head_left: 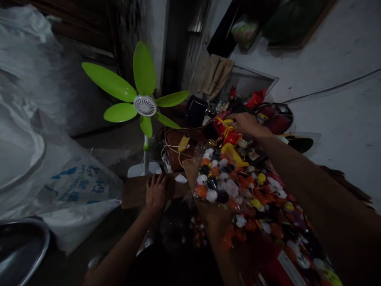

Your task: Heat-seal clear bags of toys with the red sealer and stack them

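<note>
My left hand (pixel 156 191) lies palm down on a brown board (pixel 133 194), its fingers spread over the surface. Beside it on the board is a small white piece of paper (pixel 181 178). My right hand (pixel 245 124) stretches across the crowded table, fingers curled down at a yellow-and-red object (pixel 226 124) whose kind I cannot make out. Nearer to me, a clear bag of small round figures (pixel 212 182) in orange, white and black lies beside many loose ones (pixel 258 202). A yellow scoop-like piece (pixel 233 155) sits behind the bag.
A fan with green blades (pixel 145 106) stands past the board. Large white sacks (pixel 80 182) fill the left, with a metal basin (pixel 41 250) below. A yellow power strip (pixel 183 143) with cables lies beyond the board. A white wall (pixel 336 79) bounds the right.
</note>
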The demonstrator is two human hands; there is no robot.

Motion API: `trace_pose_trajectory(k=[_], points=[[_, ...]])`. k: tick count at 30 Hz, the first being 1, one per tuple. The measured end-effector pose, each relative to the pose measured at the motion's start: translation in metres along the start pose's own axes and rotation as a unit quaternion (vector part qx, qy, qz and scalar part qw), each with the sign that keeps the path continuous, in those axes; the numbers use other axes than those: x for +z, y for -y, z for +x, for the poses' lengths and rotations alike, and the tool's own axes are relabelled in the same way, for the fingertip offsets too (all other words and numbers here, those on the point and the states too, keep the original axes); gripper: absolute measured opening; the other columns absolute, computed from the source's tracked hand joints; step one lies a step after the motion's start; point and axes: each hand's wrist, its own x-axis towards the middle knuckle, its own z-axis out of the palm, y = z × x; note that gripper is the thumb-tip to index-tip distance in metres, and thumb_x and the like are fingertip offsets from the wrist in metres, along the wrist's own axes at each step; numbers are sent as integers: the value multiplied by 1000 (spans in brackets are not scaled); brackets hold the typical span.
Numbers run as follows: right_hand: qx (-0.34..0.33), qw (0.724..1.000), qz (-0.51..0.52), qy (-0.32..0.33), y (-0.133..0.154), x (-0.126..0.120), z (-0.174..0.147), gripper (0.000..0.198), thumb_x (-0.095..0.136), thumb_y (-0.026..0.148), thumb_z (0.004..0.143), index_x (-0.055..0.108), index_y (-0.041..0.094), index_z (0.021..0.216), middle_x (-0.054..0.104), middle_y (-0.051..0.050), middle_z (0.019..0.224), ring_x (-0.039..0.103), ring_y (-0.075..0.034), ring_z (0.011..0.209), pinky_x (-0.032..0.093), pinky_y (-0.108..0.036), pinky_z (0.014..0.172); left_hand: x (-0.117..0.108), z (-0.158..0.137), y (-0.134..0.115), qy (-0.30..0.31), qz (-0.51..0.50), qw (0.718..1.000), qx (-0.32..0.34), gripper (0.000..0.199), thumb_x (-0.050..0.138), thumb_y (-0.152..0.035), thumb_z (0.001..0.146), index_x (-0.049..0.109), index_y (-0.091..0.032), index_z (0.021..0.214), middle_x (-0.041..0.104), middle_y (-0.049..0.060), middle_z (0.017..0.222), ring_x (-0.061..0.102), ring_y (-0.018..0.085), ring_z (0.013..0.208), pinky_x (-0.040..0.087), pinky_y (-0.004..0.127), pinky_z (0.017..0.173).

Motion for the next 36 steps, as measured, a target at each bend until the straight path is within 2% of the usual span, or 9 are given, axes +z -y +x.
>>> trace_pose_trajectory(k=[4,8,16,20,26,31,36], points=[[-84,993,22,83,51,38,54,42,59,30,99,65,22,140,68,-11,137,63,-28,125,49,-34,98,-3,4,-2,-2,21,999,-24,40,44,-26,100,69,-15,129,66,15,137,54,38,127,42,57,108],[-144,981,22,130,88,70,97,42,56,30,100,66,24,140,64,-9,143,58,-29,133,46,-37,107,10,3,4,-23,23,999,-16,42,45,-21,99,65,-16,136,62,12,143,52,36,127,40,56,109],[-202,964,43,168,139,132,139,41,58,28,98,69,22,137,69,-10,135,63,-25,126,50,-30,99,31,0,15,-66,65,995,21,43,50,-16,97,64,-18,138,63,11,142,49,36,132,39,55,109],[-218,957,64,183,150,153,149,39,59,25,97,70,19,134,71,-9,132,67,-22,118,49,-26,97,35,-3,17,-84,77,993,31,42,55,-20,96,64,-18,137,63,11,142,48,36,133,38,56,109],[-206,955,100,190,147,159,159,40,60,31,99,69,20,136,71,-8,132,68,-22,116,50,-25,91,38,-5,19,-96,91,990,40,43,51,-14,95,64,-18,136,64,10,141,48,36,133,37,54,109],[-196,951,119,207,144,169,162,33,64,26,94,77,15,122,77,-10,117,72,-24,105,50,-24,80,36,-5,18,-129,100,985,56,45,52,-10,93,63,-17,136,65,9,139,49,34,130,38,52,106],[-181,935,196,232,145,177,160,35,57,26,98,74,18,128,80,-3,97,74,-14,85,48,-15,65,35,-6,17,-146,116,980,71,43,56,-11,92,64,-14,134,67,10,136,49,35,129,38,52,105]])
